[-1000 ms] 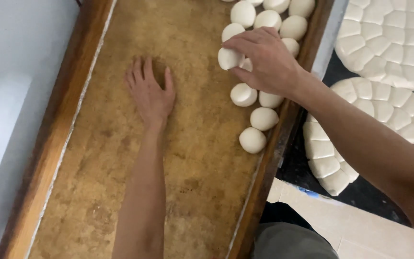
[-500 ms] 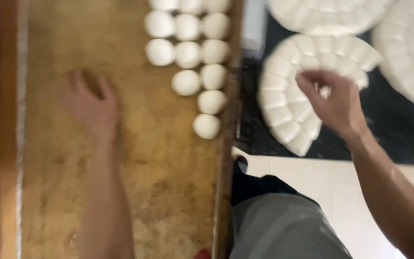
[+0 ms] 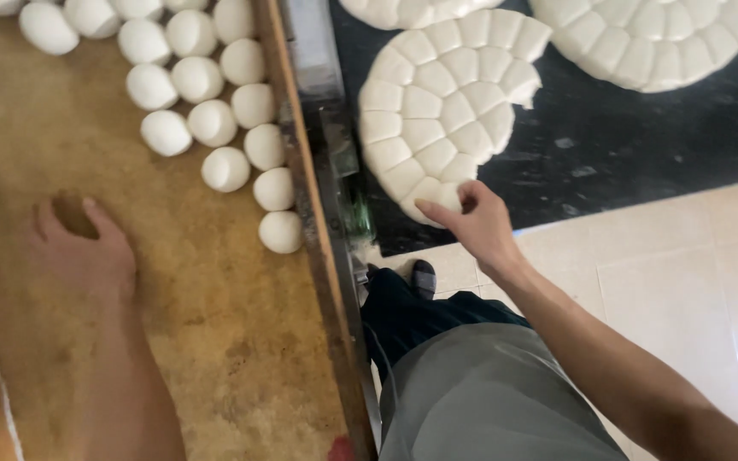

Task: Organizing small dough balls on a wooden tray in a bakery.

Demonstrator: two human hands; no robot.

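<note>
The right hand [image 3: 480, 226] pinches the lower edge of a round scored white dough disc [image 3: 446, 107] lying on the black surface [image 3: 625, 145] at two o'clock. The left hand [image 3: 79, 252] rests flat, fingers spread, on the floured brown wooden table [image 3: 172, 324], with smooth white dough balls [image 3: 215, 119] clustered at twelve o'clock.

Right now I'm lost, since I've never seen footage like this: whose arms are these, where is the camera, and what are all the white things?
The one picture comes from a camera worn on a person's head, looking down, so both bare arms are that person's own. The left hand rests flat on a brown, floured wooden tray. Round white dough balls sit in rows on the tray's far right part. The right hand reaches to a scored dough disc lying on a dark mat on the tiled floor, its fingertips on a piece at the disc's edge; I cannot tell whether it grips it. Another disc lies beyond.
</note>
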